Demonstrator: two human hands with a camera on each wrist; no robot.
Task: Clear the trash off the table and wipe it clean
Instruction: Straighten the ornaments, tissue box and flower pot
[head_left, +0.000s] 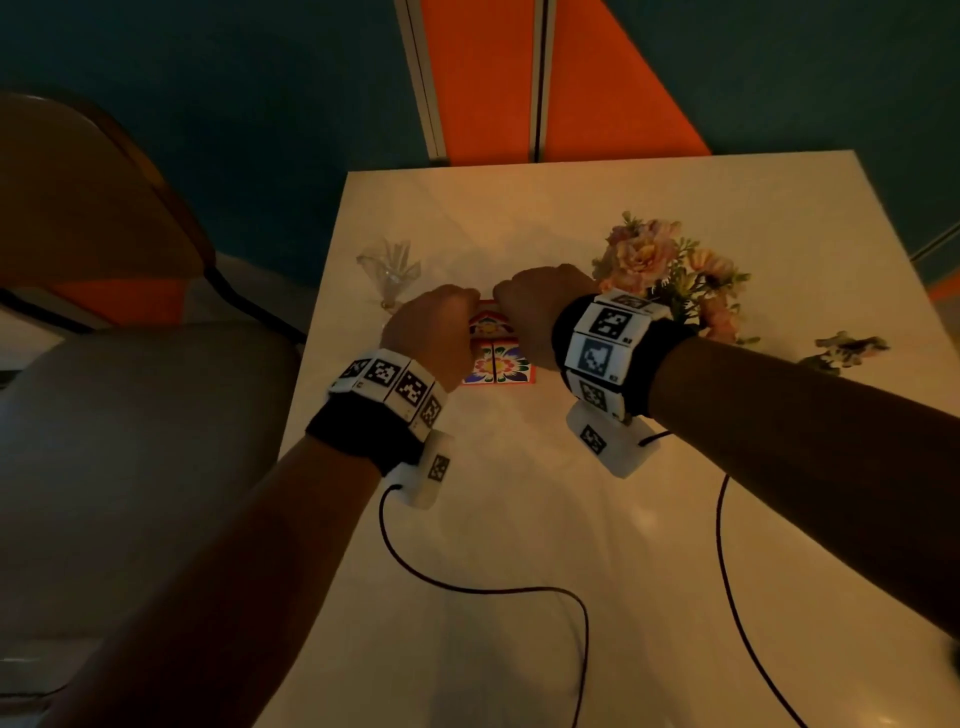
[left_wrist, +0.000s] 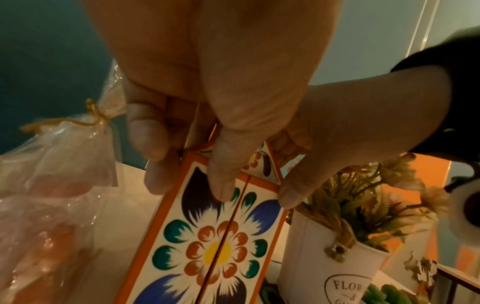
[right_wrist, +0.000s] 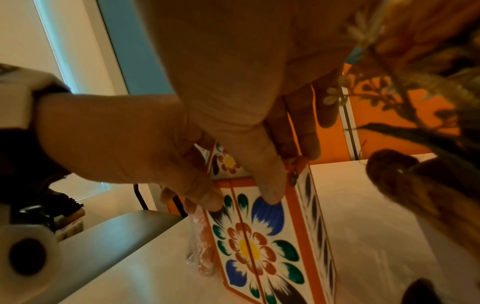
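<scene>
So you're early on: both hands' fingers pinch the box top, bag left of them uncleared, tabletop not yet wiped.

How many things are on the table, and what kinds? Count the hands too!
Painted flower boxes: 1, the box that both hands hold
Clear plastic bags tied with gold string: 1, the bag
Flower pots: 1, the white pot with pink flowers
Small sprigs lying loose: 1, the sprig
Hands: 2, left hand and right hand
Total: 6
</scene>
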